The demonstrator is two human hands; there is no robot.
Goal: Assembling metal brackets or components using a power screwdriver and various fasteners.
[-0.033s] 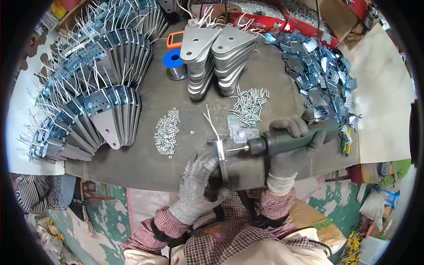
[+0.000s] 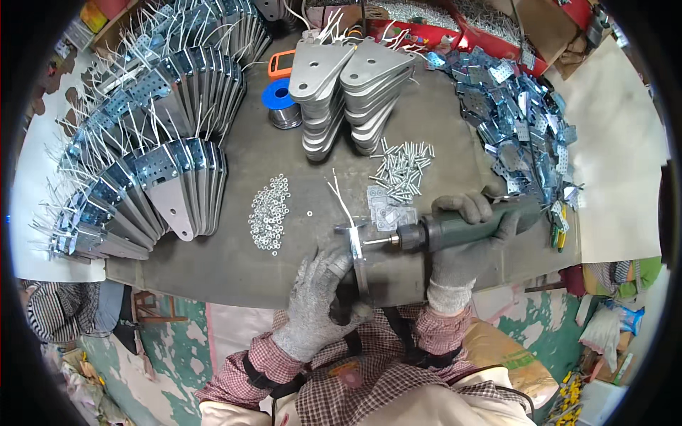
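Observation:
My left hand (image 2: pixel 320 287), in a grey knit glove, grips a flat grey metal plate (image 2: pixel 362 277) standing on edge, with white wires (image 2: pixel 342 200) rising from its top. My right hand (image 2: pixel 465 248), gloved too, is wrapped round a dark green electric screwdriver (image 2: pixel 458 226) lying level. Its bit (image 2: pixel 380 241) points left and reaches the upper part of the plate; whether it sits in a screw I cannot tell. Beyond the screwdriver lie a pile of screws (image 2: pixel 403 170) and some small clear plastic pieces (image 2: pixel 389 209). Left of the plate is a heap of small nuts (image 2: pixel 268 216).
Rows of wired plates with perforated brackets (image 2: pixel 170 177) fill the left side. Two stacks of bare plates (image 2: pixel 323 78) stand at the back beside a blue solder spool (image 2: pixel 282 106) and an orange-edged device (image 2: pixel 282 64). Loose metal brackets (image 2: pixel 515 128) and pliers (image 2: pixel 561 231) lie right.

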